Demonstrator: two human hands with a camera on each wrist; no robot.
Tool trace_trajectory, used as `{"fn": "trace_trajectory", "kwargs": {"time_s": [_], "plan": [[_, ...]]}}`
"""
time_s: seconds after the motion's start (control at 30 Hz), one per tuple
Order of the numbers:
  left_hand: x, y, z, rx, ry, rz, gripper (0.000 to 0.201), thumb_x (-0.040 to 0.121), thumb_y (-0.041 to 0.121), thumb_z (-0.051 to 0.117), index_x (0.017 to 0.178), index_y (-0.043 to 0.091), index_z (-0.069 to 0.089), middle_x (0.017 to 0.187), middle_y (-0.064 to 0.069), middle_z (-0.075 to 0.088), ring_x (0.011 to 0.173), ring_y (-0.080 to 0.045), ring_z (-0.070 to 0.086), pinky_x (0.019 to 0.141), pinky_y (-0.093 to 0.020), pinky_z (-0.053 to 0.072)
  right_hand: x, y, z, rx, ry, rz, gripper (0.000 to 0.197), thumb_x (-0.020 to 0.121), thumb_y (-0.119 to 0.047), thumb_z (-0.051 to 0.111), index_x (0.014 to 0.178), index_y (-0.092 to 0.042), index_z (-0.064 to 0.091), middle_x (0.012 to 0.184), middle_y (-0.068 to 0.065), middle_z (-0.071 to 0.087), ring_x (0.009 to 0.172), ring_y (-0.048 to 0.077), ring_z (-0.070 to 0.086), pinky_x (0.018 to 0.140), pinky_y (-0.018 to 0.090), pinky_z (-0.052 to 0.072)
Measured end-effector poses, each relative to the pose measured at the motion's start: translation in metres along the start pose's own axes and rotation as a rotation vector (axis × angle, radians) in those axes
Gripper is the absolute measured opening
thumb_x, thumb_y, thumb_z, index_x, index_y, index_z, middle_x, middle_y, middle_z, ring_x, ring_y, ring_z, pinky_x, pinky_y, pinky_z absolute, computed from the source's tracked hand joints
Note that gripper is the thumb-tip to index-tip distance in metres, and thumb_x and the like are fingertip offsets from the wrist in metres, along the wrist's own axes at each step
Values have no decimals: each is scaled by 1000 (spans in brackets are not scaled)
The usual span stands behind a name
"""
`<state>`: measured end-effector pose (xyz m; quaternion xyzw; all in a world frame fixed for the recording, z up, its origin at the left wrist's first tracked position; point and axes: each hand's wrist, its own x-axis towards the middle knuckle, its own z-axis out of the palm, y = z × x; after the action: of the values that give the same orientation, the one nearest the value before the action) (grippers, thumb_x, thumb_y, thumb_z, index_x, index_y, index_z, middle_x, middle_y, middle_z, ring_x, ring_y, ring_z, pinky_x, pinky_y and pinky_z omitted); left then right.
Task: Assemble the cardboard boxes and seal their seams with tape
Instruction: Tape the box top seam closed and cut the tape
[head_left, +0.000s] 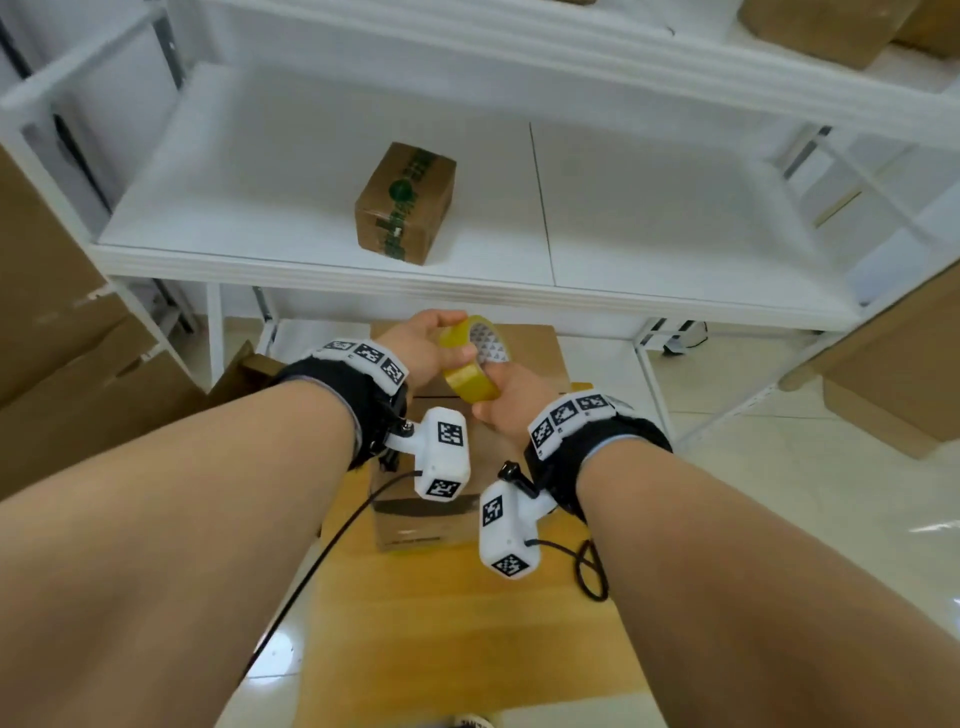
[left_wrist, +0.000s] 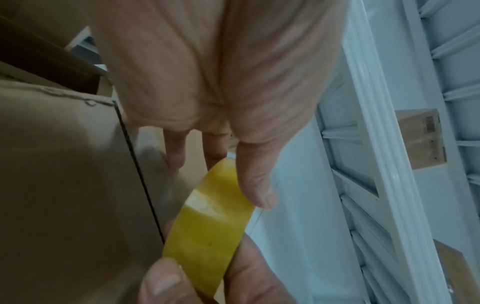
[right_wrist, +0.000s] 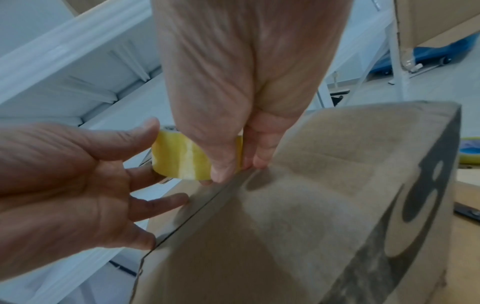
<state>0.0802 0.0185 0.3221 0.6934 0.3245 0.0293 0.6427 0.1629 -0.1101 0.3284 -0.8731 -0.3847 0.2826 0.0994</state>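
Observation:
A yellow tape roll (head_left: 470, 375) hangs just above a brown cardboard box (head_left: 415, 519) that stands on a wooden table (head_left: 441, 623). My right hand (head_left: 501, 402) grips the roll (right_wrist: 182, 162) from below, thumb on one side and fingers on the other. My left hand (head_left: 428, 343) holds its upper part. The left thumb (left_wrist: 257, 185) lies on the roll's outer face (left_wrist: 207, 226), and the other left fingers (right_wrist: 155, 201) spread behind it. The box's closed top flaps (right_wrist: 285, 226) meet in a dark seam under both hands. No loose tape end shows.
A white metal shelf (head_left: 311, 270) stands right behind the table, with a small sealed box (head_left: 405, 202) with green print on it. Large brown cartons stand at the left (head_left: 52, 338) and right (head_left: 893, 374). A black cable (head_left: 332, 540) hangs from the left wrist camera.

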Motion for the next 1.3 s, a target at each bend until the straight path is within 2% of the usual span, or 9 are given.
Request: {"fn": "trace_trajectory", "kwargs": {"time_s": [0.17, 0.37, 0.47, 0.7, 0.83, 0.93, 1.07, 1.17, 1.3], "plan": [[-7, 5, 1, -13, 163, -81, 39, 74, 29, 81, 105, 35, 60, 117, -3, 65, 107, -24, 62, 99, -42, 49, 1, 1, -12, -66, -83, -44, 57, 98, -27, 58, 151, -22, 39, 139, 11, 53, 122, 28, 55, 95, 29, 44], [-10, 3, 10, -24, 294, -47, 16, 73, 36, 71, 87, 31, 66, 105, -9, 70, 102, -32, 64, 93, -50, 51, 5, 16, -18, -33, -102, -130, 50, 97, -28, 60, 145, -21, 48, 136, 10, 57, 119, 28, 57, 94, 30, 45], [-21, 14, 11, 11, 413, -31, 6, 88, 14, 67, 88, 19, 65, 98, -7, 68, 93, -22, 63, 90, -37, 52, 5, 15, -22, -46, -127, -163, 49, 96, -28, 60, 143, -19, 49, 137, 9, 57, 121, 27, 56, 91, 27, 41], [-28, 24, 5, 173, 420, -104, 21, 92, 25, 63, 107, 11, 68, 93, 0, 61, 82, -12, 54, 75, -25, 46, 0, 8, -32, -86, -174, -149, 48, 94, -27, 63, 140, -18, 52, 134, 8, 59, 118, 27, 57, 87, 27, 39], [-29, 36, 3, 269, 375, -147, 13, 98, 26, 52, 91, 21, 61, 78, 3, 54, 65, -14, 49, 47, -12, 36, -5, 7, -36, -20, -147, -136, 45, 93, -27, 65, 137, -19, 55, 128, 6, 62, 113, 24, 58, 84, 26, 37], [-28, 34, -4, 288, 405, -151, 19, 100, 22, 48, 85, 18, 59, 78, -4, 53, 71, -19, 51, 68, -24, 41, -7, 4, -36, 108, -82, -145, 41, 91, -31, 68, 129, -18, 60, 117, 4, 65, 105, 22, 61, 87, 30, 44], [-27, 32, -12, 257, 372, -164, 30, 100, 24, 46, 109, 3, 65, 109, -17, 66, 102, -32, 61, 88, -35, 46, -5, -1, -32, 218, -63, -167, 24, 91, -30, 69, 112, -21, 62, 102, 1, 65, 96, 21, 62, 88, 34, 48], [-23, 33, -14, 260, 365, -171, 30, 101, 23, 44, 114, 5, 64, 114, -11, 64, 107, -29, 60, 86, -31, 42, 2, -5, -34, 131, -97, -169, 27, 92, -30, 68, 116, -21, 60, 102, -1, 62, 94, 18, 59, 83, 30, 42], [-17, 36, -22, 311, 407, -184, 21, 102, 25, 41, 96, 13, 58, 92, -13, 54, 81, -24, 51, 72, -28, 35, 13, -7, -45, 102, -78, -158, 30, 95, -29, 65, 120, -15, 63, 102, 0, 63, 95, 19, 59, 84, 30, 42]]}}
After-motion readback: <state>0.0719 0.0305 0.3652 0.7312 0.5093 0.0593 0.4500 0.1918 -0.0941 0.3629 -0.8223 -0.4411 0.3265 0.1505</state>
